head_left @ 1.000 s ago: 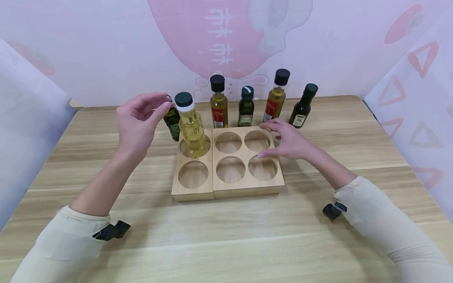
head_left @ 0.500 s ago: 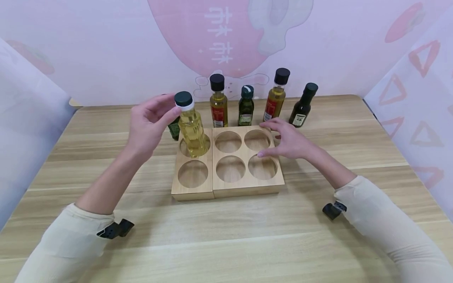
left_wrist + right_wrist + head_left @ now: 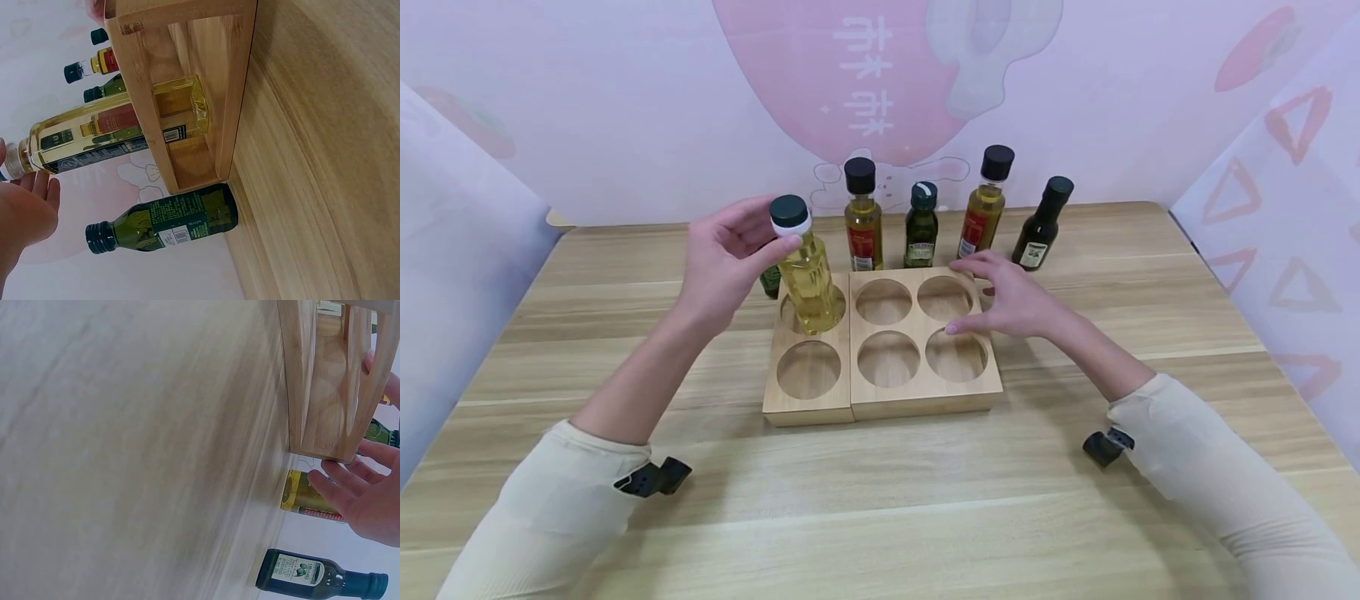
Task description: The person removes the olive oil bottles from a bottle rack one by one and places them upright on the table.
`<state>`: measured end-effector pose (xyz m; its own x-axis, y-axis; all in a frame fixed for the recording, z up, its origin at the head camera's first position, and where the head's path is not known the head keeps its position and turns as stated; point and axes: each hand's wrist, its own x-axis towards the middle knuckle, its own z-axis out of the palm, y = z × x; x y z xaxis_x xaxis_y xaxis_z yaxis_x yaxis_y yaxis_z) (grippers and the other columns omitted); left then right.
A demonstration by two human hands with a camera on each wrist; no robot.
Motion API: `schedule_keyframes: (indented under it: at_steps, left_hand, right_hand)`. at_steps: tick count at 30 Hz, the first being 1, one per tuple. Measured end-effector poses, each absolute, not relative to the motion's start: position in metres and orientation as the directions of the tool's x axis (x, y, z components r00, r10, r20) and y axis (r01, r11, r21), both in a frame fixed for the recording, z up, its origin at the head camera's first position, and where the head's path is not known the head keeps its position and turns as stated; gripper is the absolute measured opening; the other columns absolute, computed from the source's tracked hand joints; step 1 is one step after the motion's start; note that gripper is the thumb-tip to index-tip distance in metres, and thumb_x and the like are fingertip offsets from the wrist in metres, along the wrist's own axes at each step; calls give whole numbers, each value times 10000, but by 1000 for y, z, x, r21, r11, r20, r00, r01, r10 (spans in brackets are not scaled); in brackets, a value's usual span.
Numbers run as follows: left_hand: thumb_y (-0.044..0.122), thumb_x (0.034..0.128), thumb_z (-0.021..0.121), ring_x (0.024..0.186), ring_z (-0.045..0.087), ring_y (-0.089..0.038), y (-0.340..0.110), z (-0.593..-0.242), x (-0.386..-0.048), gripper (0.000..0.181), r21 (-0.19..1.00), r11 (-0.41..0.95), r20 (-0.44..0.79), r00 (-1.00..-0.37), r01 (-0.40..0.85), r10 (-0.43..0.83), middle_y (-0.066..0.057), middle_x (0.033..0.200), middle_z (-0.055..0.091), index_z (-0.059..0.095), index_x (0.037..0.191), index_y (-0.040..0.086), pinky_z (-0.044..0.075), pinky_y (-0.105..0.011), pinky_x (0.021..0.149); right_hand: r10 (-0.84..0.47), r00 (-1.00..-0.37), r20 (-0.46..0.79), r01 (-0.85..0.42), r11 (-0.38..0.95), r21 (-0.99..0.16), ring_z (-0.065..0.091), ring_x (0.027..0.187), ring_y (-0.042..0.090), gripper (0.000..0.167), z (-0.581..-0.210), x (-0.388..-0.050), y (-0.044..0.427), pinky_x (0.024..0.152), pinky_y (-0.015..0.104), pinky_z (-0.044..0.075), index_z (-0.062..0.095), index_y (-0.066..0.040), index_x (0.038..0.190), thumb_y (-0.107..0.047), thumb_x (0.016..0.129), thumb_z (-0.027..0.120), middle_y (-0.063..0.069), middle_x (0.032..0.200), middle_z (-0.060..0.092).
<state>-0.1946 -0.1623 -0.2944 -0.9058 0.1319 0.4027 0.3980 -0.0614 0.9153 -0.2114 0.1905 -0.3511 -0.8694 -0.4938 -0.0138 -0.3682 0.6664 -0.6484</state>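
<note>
A clear bottle of yellow oil (image 3: pixel 808 287) with a dark green cap stands in the back left hole of the wooden rack (image 3: pixel 921 403). My left hand (image 3: pixel 722 258) grips its neck just below the cap, thumb in front and fingers behind. The left wrist view shows the bottle's base (image 3: pixel 199 106) down inside the rack's frame. My right hand (image 3: pixel 1011 298) rests on the rack's right end, thumb on the top face near the holes. Its fingers (image 3: pixel 350 484) lie fairly straight against the end in the right wrist view. The rack's other holes hold nothing.
Beside the rack's left back corner stands a dark green bottle (image 3: pixel 181 222), mostly hidden by my left hand in the head view. Behind the rack stand two red-labelled oil bottles (image 3: pixel 864 225), a small green bottle (image 3: pixel 921 227) and a dark bottle (image 3: pixel 1041 225).
My left hand has moved right from beside the yellow oil bottle and now holds its neck. The bottle, the rack and my right hand stay where they were.
</note>
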Motion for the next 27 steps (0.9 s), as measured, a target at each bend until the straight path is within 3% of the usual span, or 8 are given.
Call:
schedule_keyframes:
  at_steps: [11,27]
  left_hand:
    - [-258,876,630,1004,748,-138,-164,-294,-197,450,919,-117,391,-908,376,153,11,1086,784,710,1239,-4,587,-244,904]
    - [-292,822,670,948,763,-129,-159,-294,-194,449,904,-132,416,-908,407,54,7,1014,794,748,1173,-23,601,-257,874]
  right_hand:
    - [-487,-873,-25,-356,671,-650,419,1414,422,910,-350,-211,190,1057,542,512,473,27,1510,-324,798,918,264,1569,369]
    - [-489,-872,-20,-362,673,-645,423,1409,427,903,-351,-211,190,1045,542,521,479,25,1507,-326,800,916,269,1564,373]
